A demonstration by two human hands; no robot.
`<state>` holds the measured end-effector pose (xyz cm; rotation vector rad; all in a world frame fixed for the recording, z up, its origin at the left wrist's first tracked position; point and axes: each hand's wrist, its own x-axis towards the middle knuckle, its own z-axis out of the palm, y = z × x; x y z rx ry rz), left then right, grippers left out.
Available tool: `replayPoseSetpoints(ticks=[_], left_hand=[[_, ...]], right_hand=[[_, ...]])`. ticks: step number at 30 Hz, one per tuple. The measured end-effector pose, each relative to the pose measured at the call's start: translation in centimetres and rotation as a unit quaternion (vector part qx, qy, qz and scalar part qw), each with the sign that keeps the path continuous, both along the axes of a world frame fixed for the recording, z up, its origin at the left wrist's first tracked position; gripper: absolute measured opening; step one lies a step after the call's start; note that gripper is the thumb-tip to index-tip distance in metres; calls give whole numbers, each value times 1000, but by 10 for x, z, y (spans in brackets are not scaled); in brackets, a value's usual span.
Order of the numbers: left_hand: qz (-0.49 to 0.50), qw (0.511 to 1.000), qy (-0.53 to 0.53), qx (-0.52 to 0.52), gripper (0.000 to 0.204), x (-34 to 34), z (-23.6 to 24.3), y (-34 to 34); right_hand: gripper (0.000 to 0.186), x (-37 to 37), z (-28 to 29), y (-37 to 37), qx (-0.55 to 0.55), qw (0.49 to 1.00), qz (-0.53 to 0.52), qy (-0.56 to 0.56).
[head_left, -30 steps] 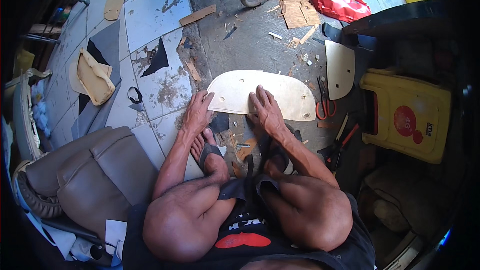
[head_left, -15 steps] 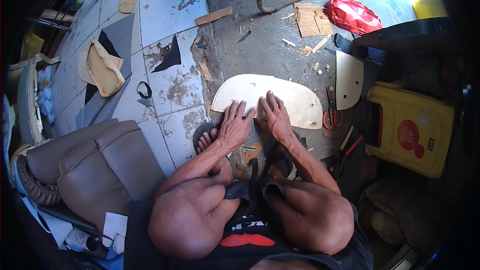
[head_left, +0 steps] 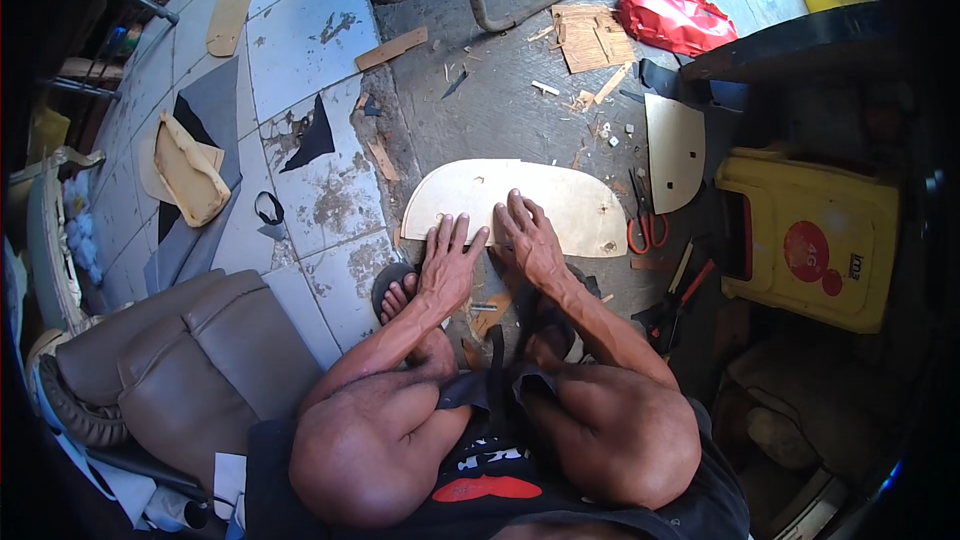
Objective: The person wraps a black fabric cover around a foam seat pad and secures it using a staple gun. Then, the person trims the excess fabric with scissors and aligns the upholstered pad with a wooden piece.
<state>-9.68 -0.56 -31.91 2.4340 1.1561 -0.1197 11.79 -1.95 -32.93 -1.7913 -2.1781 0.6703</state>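
Note:
A flat, half-oval plywood panel [head_left: 540, 195] lies on the concrete floor in front of my feet. My left hand [head_left: 447, 265] rests flat at the panel's near edge, fingers spread, with nothing in it. My right hand [head_left: 530, 238] presses flat on the near middle of the panel, fingers apart. Both hands lie side by side, almost touching. My knees and sandalled feet sit just below them.
Red-handled scissors [head_left: 645, 225] lie right of the panel, beside a smaller plywood piece [head_left: 673, 150]. A yellow plastic container [head_left: 815, 240] stands at right, pliers [head_left: 672, 305] near it. A tan cushioned seat [head_left: 170, 365] is at lower left. Wood scraps, a red bag [head_left: 673, 17] and a metal tube frame lie beyond.
My left hand has slid right from the panel's left corner to sit beside my right hand. The view has shifted slightly; the panel has stayed in place.

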Motion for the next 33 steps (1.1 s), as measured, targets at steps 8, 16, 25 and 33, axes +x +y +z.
replayPoseSetpoints(ticks=[8, 16, 25, 33], left_hand=[[0, 1000, 1, -11, 71, 4, 3, 2], [-12, 999, 34, -16, 66, 12, 17, 17], [-37, 999, -3, -13, 64, 29, 15, 44], [-63, 996, 60, 5, 69, 12, 4, 39]], right_hand=[[73, 4, 2, -1, 48, 999, -6, -6], [42, 125, 2, 30, 156, 921, -357, 24], [91, 373, -5, -11, -92, 791, -602, -62], [86, 290, 39, 19, 39, 793, -588, -155]])
